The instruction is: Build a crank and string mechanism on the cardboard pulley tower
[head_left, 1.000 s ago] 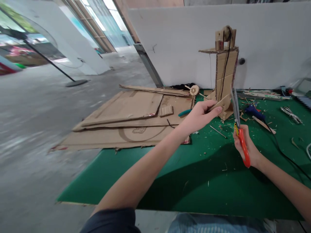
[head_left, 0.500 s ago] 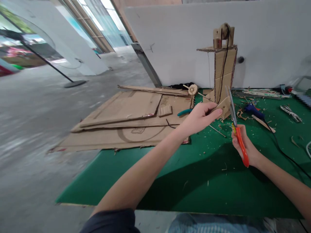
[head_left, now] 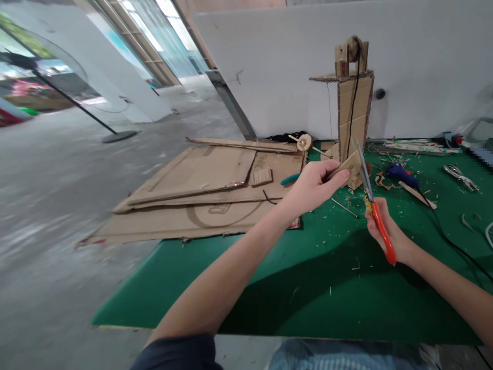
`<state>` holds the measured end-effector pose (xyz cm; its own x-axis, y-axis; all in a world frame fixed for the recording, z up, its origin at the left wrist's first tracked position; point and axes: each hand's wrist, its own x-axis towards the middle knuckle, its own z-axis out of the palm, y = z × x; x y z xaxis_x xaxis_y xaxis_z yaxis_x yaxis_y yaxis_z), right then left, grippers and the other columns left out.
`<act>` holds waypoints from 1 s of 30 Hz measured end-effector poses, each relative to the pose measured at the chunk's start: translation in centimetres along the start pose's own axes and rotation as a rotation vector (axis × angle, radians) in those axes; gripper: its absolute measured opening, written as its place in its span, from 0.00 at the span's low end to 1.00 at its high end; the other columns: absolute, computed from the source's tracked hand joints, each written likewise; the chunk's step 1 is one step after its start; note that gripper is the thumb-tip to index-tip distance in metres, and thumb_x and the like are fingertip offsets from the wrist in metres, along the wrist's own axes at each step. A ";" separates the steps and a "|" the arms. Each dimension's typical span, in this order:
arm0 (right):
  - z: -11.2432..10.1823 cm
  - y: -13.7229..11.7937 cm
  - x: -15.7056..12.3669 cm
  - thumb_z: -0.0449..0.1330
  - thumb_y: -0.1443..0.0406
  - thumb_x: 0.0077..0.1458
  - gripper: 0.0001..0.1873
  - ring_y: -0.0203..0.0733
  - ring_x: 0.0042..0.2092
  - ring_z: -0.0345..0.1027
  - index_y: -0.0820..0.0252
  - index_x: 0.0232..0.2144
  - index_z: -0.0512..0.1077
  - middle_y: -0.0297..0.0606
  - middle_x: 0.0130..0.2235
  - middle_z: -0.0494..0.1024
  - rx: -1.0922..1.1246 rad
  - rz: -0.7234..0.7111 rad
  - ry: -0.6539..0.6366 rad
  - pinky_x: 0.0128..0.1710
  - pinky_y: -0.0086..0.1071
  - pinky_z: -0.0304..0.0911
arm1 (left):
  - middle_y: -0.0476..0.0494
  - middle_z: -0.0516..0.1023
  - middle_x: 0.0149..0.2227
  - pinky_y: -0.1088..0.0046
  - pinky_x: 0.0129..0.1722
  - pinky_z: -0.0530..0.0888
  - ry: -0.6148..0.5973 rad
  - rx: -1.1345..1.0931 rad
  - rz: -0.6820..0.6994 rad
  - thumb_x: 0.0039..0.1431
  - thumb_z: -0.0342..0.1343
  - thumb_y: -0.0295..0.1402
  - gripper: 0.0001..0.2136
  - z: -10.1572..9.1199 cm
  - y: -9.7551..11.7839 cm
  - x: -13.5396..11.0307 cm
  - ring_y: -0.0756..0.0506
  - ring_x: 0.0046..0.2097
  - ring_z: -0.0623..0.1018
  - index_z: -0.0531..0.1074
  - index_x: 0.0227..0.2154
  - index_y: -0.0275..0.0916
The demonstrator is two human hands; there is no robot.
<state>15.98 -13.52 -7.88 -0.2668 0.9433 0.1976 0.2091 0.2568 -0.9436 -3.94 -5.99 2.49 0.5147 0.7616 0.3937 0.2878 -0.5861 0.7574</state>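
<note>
My left hand [head_left: 318, 181] pinches a small cardboard piece [head_left: 352, 163] between thumb and fingers; the piece has a small hole or dark round mark in it. My right hand [head_left: 389, 231] is wrapped round the orange handles of a pair of scissors [head_left: 382, 226]. Their blades point up and away, along the right edge of the cardboard piece; whether they touch it I cannot tell. Just behind stands a cardboard tower [head_left: 355, 110] with a roller on top and a black cord hanging down its front.
Flat cardboard sheets [head_left: 181, 174] lie at the left, overhanging the green table [head_left: 285, 288]. A stick with a round cardboard disc [head_left: 304, 142] lies near the tower. On the right are a blue glue gun [head_left: 402, 174] with its cable, folded silver pliers-like tool [head_left: 460, 177] and scraps.
The scissor blades and the cardboard piece have shifted slightly to the left, with the blades leaning a little more left. Both hands keep their holds.
</note>
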 end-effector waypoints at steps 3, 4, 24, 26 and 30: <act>0.0 -0.2 0.0 0.51 0.48 0.63 0.19 0.32 0.28 0.51 0.49 0.45 0.50 0.30 0.36 0.53 -0.022 -0.016 -0.005 0.25 0.30 0.57 | 0.56 0.52 0.19 0.76 0.20 0.52 -0.007 0.016 -0.004 0.64 0.50 0.37 0.17 -0.1 0.2 0.0 0.55 0.21 0.55 0.57 0.20 0.40; 0.0 -0.2 0.0 0.51 0.48 0.63 0.19 0.32 0.28 0.51 0.49 0.45 0.50 0.30 0.36 0.53 -0.021 -0.013 -0.005 0.25 0.30 0.57 | 0.56 0.53 0.19 0.76 0.20 0.52 -0.009 0.023 -0.006 0.64 0.50 0.36 0.17 -0.1 0.3 -0.1 0.55 0.21 0.55 0.57 0.20 0.39; -0.4 1.0 -0.1 0.53 0.50 0.63 0.19 0.34 0.28 0.52 0.51 0.47 0.51 0.30 0.34 0.58 -0.107 -0.019 0.016 0.25 0.31 0.55 | 0.56 0.54 0.18 0.76 0.18 0.51 -0.036 -0.040 0.010 0.64 0.50 0.39 0.18 0.4 -0.4 -0.1 0.55 0.20 0.56 0.56 0.20 0.40; -0.4 1.2 -0.1 0.53 0.51 0.63 0.19 0.34 0.28 0.53 0.51 0.47 0.51 0.30 0.34 0.59 -0.129 -0.016 0.022 0.26 0.31 0.56 | 0.56 0.53 0.18 0.76 0.19 0.51 -0.035 -0.032 0.004 0.64 0.50 0.39 0.18 0.3 -0.3 -0.1 0.55 0.20 0.55 0.56 0.20 0.40; -0.1 1.5 -0.1 0.56 0.51 0.61 0.22 0.34 0.28 0.54 0.51 0.47 0.51 0.29 0.32 0.60 -0.135 0.011 0.072 0.26 0.31 0.57 | 0.55 0.52 0.19 0.75 0.19 0.51 -0.043 -0.012 0.009 0.64 0.50 0.38 0.18 0.2 -0.1 -0.1 0.55 0.21 0.55 0.55 0.20 0.40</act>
<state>16.41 -13.17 -9.26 -0.1970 0.9575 0.2108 0.3372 0.2680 -0.9025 -3.82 -6.08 2.25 0.5516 0.7436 0.3779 0.2737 -0.5893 0.7601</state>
